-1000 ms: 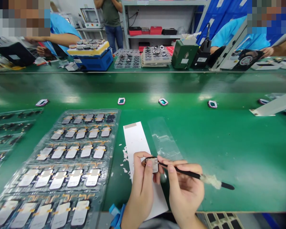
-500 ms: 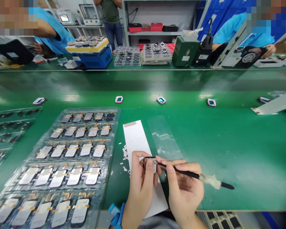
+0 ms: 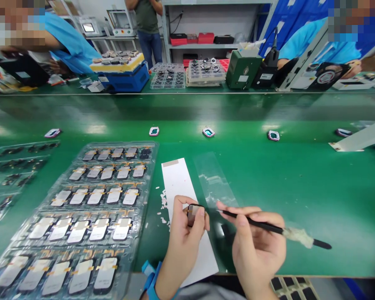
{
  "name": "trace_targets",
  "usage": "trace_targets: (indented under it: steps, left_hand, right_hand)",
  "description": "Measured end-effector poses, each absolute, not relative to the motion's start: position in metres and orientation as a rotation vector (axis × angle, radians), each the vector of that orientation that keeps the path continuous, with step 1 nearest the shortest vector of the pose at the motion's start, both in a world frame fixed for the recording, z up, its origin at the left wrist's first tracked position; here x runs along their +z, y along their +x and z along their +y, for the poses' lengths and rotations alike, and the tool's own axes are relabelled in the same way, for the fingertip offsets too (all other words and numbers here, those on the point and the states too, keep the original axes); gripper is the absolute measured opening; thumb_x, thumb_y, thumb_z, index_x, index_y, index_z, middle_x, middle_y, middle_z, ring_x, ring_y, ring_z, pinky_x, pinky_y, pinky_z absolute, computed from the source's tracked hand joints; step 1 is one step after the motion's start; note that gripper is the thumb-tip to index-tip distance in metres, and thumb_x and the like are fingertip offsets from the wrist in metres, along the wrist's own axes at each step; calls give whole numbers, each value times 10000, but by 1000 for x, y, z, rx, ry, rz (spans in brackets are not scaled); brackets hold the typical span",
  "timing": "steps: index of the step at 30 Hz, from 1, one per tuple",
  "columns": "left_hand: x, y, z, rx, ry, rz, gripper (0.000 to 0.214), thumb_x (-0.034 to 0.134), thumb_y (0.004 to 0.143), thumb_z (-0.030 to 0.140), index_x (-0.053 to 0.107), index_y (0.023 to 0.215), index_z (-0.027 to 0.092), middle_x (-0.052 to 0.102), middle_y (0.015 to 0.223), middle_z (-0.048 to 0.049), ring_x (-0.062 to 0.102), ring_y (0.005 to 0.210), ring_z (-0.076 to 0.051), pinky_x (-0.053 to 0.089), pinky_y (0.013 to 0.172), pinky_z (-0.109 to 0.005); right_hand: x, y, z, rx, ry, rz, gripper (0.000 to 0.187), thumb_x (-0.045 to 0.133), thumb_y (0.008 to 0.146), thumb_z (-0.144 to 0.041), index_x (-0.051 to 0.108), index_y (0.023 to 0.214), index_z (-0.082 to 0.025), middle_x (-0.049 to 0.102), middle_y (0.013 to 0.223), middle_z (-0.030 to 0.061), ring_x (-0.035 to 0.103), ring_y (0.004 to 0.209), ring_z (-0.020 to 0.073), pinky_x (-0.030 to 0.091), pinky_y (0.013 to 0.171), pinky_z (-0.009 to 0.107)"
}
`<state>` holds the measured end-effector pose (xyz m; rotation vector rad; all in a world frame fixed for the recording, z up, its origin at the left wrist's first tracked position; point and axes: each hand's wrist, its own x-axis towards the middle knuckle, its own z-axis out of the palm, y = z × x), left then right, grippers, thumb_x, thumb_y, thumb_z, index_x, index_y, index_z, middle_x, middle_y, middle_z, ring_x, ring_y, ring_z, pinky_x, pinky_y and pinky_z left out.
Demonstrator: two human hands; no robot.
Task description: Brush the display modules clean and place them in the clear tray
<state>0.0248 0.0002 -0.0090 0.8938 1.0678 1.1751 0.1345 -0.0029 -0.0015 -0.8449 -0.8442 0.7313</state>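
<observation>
While the left hand (image 3: 187, 235) keeps its fingers clamped on one small flat dark-edged part (image 3: 194, 213), above a white strip (image 3: 179, 177), the right hand (image 3: 261, 246) has its fingers closed around one black tool (image 3: 268, 227). The tool's thin metal tip stands near the flat part but apart from it, and a pale wrapping (image 3: 298, 237) covers part of its handle.

To the left, a clear tray (image 3: 131, 262) holds five rows of five parts: twenty-four pale-backed, and one dark one (image 3: 145, 153) at the far right corner. Faint print shows on some pale backs, too small to read. One white label marks a green box (image 3: 234, 71) and another a black device (image 3: 263, 68); neither is legible.

Five pink-edged frames (image 3: 208, 132) lie in a line across the green surface beyond the tabletop (image 3: 315, 208). One clear plastic sleeve (image 3: 214, 179) lies just right of the white strip, small pale scraps (image 3: 163, 202) on its left. Three other people are partly in view, two in blue, one in an olive top (image 3: 146, 16).
</observation>
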Motion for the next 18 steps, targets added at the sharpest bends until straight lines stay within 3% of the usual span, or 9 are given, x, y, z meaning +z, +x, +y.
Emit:
trace_targets:
  steps: [8,14,18]
  left_hand:
    - [-9,29,-4,1183,900,1023,221,397,1040,449,407,1020,229,602,729,16,403,566,-96,364,595,-239]
    - [-11,29,-4,1166,938,1053,244,461,1014,472,396,976,240,525,677,46,445,597,-107,323,550,-211]
    - [-12,31,-5,1202,947,1037,247,361,1043,475,392,974,239,546,661,42,423,554,-105,323,528,-213]
  right_hand:
    - [-7,158,6,663,-976,-805,175,674,890,-133,523,924,-214,707,829,4,777,835,214,669,686,309]
    - [-7,160,6,683,-972,-831,163,672,893,-139,530,925,-212,721,845,11,776,846,214,663,713,315]
    - [-9,161,5,682,-984,-826,163,671,892,-138,530,930,-210,722,858,16,776,846,211,663,704,303]
